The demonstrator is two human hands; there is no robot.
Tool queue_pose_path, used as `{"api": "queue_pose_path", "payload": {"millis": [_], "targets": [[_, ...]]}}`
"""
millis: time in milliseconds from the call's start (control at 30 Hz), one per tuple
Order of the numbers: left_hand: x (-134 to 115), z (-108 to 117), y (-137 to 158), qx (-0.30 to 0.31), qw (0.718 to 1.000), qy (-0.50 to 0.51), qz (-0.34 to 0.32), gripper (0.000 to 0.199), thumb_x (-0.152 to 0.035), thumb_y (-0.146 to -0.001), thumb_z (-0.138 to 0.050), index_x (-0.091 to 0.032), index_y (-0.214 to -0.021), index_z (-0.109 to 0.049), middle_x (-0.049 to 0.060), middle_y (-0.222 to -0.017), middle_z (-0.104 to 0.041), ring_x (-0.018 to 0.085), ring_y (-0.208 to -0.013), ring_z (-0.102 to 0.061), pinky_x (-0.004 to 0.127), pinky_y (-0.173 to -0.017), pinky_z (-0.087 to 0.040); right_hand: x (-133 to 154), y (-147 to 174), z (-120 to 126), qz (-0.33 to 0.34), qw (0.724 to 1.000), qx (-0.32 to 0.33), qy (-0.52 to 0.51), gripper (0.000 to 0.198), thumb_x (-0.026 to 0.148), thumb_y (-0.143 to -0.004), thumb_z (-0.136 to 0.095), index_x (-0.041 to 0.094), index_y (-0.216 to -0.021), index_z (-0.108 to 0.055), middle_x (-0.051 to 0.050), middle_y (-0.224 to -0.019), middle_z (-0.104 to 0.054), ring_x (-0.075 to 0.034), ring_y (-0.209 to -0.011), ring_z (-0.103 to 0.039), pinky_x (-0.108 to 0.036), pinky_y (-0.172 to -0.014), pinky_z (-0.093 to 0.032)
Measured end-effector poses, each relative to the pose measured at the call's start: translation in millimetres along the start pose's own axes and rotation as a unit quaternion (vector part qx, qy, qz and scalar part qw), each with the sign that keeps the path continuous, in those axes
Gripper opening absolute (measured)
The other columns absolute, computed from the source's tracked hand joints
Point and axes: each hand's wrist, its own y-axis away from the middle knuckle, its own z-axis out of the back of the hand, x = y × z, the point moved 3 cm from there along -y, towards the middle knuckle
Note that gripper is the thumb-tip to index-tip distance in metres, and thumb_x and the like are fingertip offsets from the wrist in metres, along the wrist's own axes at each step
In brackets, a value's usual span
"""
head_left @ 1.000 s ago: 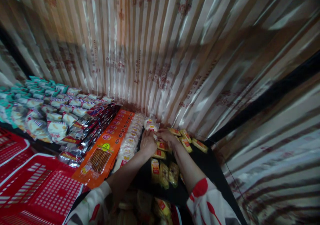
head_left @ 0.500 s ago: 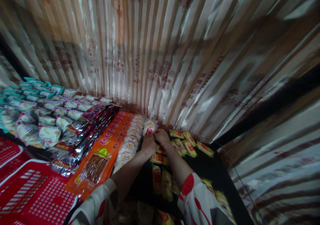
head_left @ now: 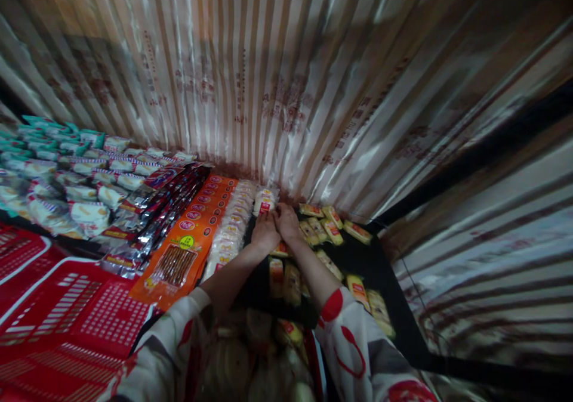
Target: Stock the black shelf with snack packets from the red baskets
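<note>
A small white snack packet [head_left: 265, 199] with a red label lies at the head of a new row by the back curtain. My left hand [head_left: 265, 232] has its fingers pressed together over the packet's lower end. Beside it, my right hand [head_left: 287, 223] is closed with bent fingers close to the packet's right corner; what it pinches, if anything, is hidden. Left of my hands runs an overlapping row of similar white packets [head_left: 231, 229]. Yellow wrapped snack packets [head_left: 332, 232] lie scattered to the right, a few partly under my right forearm.
Orange packs [head_left: 188, 235], dark shiny packs [head_left: 165, 211] and white-and-teal bags [head_left: 89, 178] fill the left of the black table [head_left: 394, 271]. Red baskets [head_left: 94, 306] stand at the front left. Below my arms are more dim packets [head_left: 250, 360]. A striped curtain [head_left: 277, 92] hangs behind.
The view has tilted down and shifted slightly, so the goods sit higher in the picture. My hands have drawn closer together at the white packet's lower end.
</note>
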Motion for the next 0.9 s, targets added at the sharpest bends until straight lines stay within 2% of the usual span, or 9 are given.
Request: {"api": "queue_pose_path", "payload": {"millis": [100,233,333,467,567,667,733,800,900], "targets": [[-9,0,25,-0.006,1.000,-0.006,-0.030,0.048,-0.007,-0.077,-0.043,0.000,-0.124,-0.048,0.021,-0.130,-0.051,0.024,-0.130,-0.039,0.036,-0.112,-0.026,0,29,12,0.039,0.998,-0.022,-0.034,0.031,0.012,-0.083,-0.043,0.012,-0.108,-0.062,-0.012,-0.112,-0.062,-0.019,-0.107,-0.055,-0.030,-0.096,-0.041],[-22,-4,78,-0.018,0.995,-0.005,-0.102,0.055,-0.009,-0.076,-0.043,0.001,-0.130,-0.040,0.020,-0.138,-0.042,0.025,-0.135,-0.030,0.039,-0.115,-0.022,-5,86,35,0.099,0.990,-0.067,-0.076,0.034,0.013,-0.083,-0.039,0.014,-0.107,-0.064,-0.012,-0.121,-0.059,-0.020,-0.115,-0.051,-0.036,-0.101,-0.039],[-28,-15,134,-0.027,0.987,0.019,-0.160,0.057,-0.010,-0.080,-0.035,-0.001,-0.135,-0.033,0.017,-0.144,-0.036,0.022,-0.138,-0.024,0.040,-0.115,-0.021,-13,147,49,0.139,0.981,-0.090,-0.101,0.036,0.017,-0.085,-0.036,0.017,-0.108,-0.063,-0.009,-0.124,-0.057,-0.019,-0.116,-0.051,-0.038,-0.103,-0.038],[-24,-45,216,0.017,0.976,0.039,-0.215,0.053,-0.017,-0.085,-0.031,-0.002,-0.136,-0.033,0.017,-0.144,-0.036,0.021,-0.138,-0.025,0.040,-0.115,-0.023,-35,241,47,0.142,0.979,-0.088,-0.118,0.039,0.019,-0.087,-0.031,0.017,-0.114,-0.060,-0.011,-0.121,-0.059,-0.019,-0.116,-0.051,-0.038,-0.103,-0.039],[-14,-73,267,0.090,0.971,0.015,-0.220,0.055,-0.018,-0.084,-0.035,-0.003,-0.137,-0.032,0.018,-0.146,-0.033,0.025,-0.139,-0.021,0.044,-0.113,-0.025,-61,303,29,0.077,0.991,-0.045,-0.099,0.041,0.020,-0.087,-0.030,0.020,-0.114,-0.060,-0.010,-0.120,-0.060,-0.020,-0.116,-0.052,-0.040,-0.102,-0.040],[-1,-99,300,0.144,0.969,-0.011,-0.202,0.059,-0.017,-0.083,-0.039,-0.007,-0.140,-0.029,0.016,-0.148,-0.030,0.025,-0.139,-0.019,0.043,-0.113,-0.023,-84,349,9,0.003,0.999,0.027,-0.047,0.043,0.021,-0.086,-0.033,0.021,-0.123,-0.056,-0.010,-0.125,-0.058,-0.022,-0.119,-0.050,-0.041,-0.103,-0.039],[10,-113,312,0.163,0.972,-0.034,-0.168,0.058,-0.017,-0.084,-0.041,-0.010,-0.140,-0.032,0.016,-0.147,-0.031,0.027,-0.139,-0.020,0.047,-0.113,-0.021,-95,368,-3,-0.031,0.995,0.096,-0.005,0.044,0.021,-0.086,-0.034,0.017,-0.125,-0.055,-0.012,-0.128,-0.056,-0.024,-0.122,-0.048,-0.039,-0.104,-0.038],[18,-124,320,0.179,0.972,-0.051,-0.145,0.056,-0.016,-0.084,-0.041,-0.014,-0.139,-0.034,0.015,-0.146,-0.034,0.029,-0.138,-0.023,0.049,-0.112,-0.023,-100,380,-11,-0.031,0.987,0.151,0.031,0.045,0.021,-0.086,-0.035,0.013,-0.126,-0.054,-0.014,-0.131,-0.054,-0.024,-0.125,-0.045,-0.037,-0.105,-0.036],[26,-130,323,0.182,0.972,-0.063,-0.132,0.050,-0.009,-0.084,-0.037,-0.016,-0.134,-0.042,0.014,-0.140,-0.043,0.026,-0.133,-0.035,0.044,-0.109,-0.031,-100,388,-18,-0.005,0.980,0.185,0.071,0.047,0.019,-0.086,-0.034,0.009,-0.128,-0.052,-0.015,-0.135,-0.049,-0.025,-0.130,-0.039,-0.036,-0.109,-0.032]]}}
